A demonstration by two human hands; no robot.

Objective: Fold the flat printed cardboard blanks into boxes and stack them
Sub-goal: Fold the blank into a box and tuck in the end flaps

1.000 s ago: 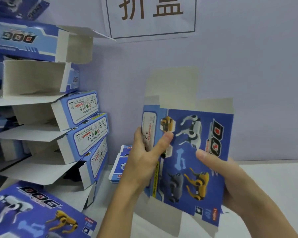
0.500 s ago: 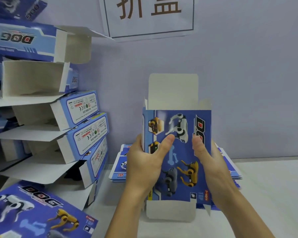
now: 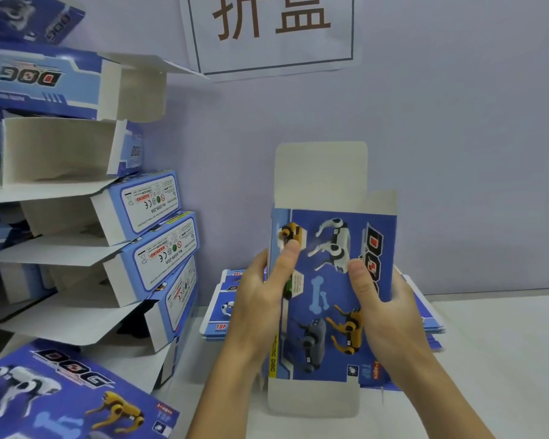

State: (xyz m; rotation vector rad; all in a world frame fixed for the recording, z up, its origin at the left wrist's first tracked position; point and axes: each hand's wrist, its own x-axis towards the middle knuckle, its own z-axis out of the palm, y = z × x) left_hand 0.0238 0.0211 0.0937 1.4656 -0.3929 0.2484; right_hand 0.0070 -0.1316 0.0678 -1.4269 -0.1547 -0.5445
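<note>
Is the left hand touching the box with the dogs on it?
Touching. The head view shows the left hand gripping the box's left edge, thumb pressed on its printed front.

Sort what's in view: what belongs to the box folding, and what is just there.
Job:
box being folded, held by left hand and right hand
flat blanks behind it
stacked boxes on the left

Just there:
wall sign

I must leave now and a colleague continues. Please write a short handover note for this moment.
Left hand and right hand both grip the upright box, thumbs on its printed front.
Its top flap and bottom flap are open.
Flat blanks lie behind it on the table.
Done: folded boxes stacked at left.
Left: close the flaps, stack the box, fold the remaining blanks.
</note>
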